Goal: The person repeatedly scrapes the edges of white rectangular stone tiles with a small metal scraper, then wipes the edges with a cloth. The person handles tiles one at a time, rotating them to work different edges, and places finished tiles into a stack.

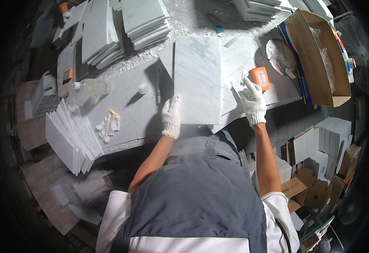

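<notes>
Workbench (129,90) edge under marble tile (197,80)

Both the left hand (171,117) and the right hand (252,102) wear white knitted gloves. The tile (197,80) is white marble with faint grey veins (so are the stacks). The block (260,78) is orange, the box (315,59) brown.

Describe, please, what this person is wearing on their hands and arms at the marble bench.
Both the left hand and the right hand wear white knitted work gloves with ribbed cuffs; the left cuff has a thin yellowish edge. The forearms are bare up to short white sleeves at the shoulders, worn under a grey vest.
</notes>
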Demonstrator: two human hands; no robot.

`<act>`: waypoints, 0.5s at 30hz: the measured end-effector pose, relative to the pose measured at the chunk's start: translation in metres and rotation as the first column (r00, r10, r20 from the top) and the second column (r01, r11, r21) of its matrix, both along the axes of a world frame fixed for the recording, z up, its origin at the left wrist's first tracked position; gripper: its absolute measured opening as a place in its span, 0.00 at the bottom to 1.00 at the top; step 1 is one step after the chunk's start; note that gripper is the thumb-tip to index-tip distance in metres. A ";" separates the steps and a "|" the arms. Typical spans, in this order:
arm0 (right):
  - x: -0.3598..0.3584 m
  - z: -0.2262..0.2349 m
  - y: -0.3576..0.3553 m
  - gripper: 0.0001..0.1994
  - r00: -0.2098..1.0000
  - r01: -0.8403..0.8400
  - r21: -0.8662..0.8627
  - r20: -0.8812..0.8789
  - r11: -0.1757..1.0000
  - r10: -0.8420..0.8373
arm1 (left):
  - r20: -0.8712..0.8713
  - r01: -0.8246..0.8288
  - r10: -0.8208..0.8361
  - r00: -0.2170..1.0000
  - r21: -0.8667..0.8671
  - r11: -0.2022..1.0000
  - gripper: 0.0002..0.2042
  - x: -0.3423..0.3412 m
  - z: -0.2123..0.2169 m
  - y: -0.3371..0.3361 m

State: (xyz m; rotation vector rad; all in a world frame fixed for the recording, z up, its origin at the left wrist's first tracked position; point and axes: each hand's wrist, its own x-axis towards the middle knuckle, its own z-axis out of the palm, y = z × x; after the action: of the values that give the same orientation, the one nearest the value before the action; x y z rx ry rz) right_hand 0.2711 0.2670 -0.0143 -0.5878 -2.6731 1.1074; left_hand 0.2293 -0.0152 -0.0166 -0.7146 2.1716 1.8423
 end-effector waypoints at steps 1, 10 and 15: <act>0.000 -0.001 0.001 0.19 0.999 0.009 -0.022 -0.048 1.000 -0.010 | 0.000 -0.002 0.002 1.000 -0.018 1.000 0.17 -0.002 -0.001 0.001; -0.013 -0.017 0.002 0.13 0.993 0.046 -0.008 -0.111 0.999 -0.046 | -0.031 0.029 -0.029 0.999 -0.006 1.000 0.18 -0.013 -0.002 0.001; -0.017 -0.019 0.002 0.26 0.988 0.014 -0.363 -0.137 0.932 -0.068 | -0.001 0.067 -0.067 0.998 -0.091 0.994 0.19 -0.011 0.004 0.000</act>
State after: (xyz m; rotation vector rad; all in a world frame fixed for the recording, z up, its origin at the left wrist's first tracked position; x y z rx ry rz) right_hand 0.2545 0.2688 -0.0334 -0.5891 -2.3347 1.5801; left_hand 0.2179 -0.0147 -0.0125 -0.6471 2.2661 1.7238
